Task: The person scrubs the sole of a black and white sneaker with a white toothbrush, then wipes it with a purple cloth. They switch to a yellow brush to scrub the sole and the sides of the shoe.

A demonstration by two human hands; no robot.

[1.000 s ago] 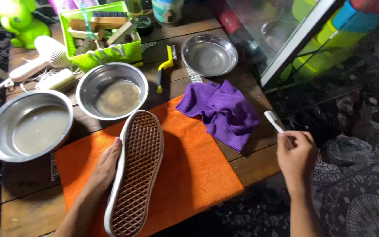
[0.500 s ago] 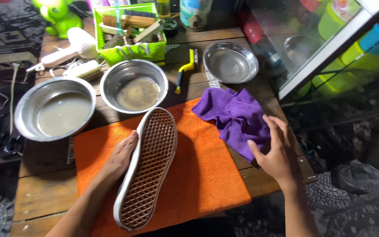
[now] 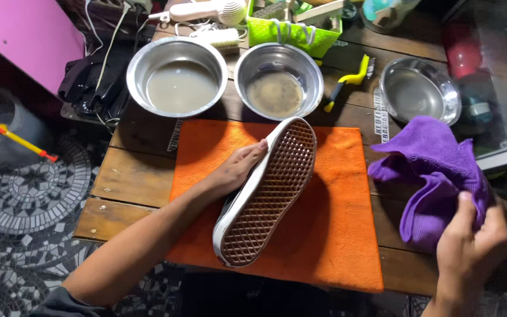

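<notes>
On the orange mat (image 3: 335, 235), the left hand (image 3: 239, 170) is gripping the side of an upturned sneaker (image 3: 268, 196), its waffle sole facing up. The right hand (image 3: 470, 243) is clutching a purple cloth (image 3: 432, 170), lifted beside the mat. This looks like the wiping step; next, the cloth needs bringing across onto the sole.

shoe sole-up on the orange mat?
Yes, the shoe lies on the orange mat with its waffle sole facing up.
</notes>
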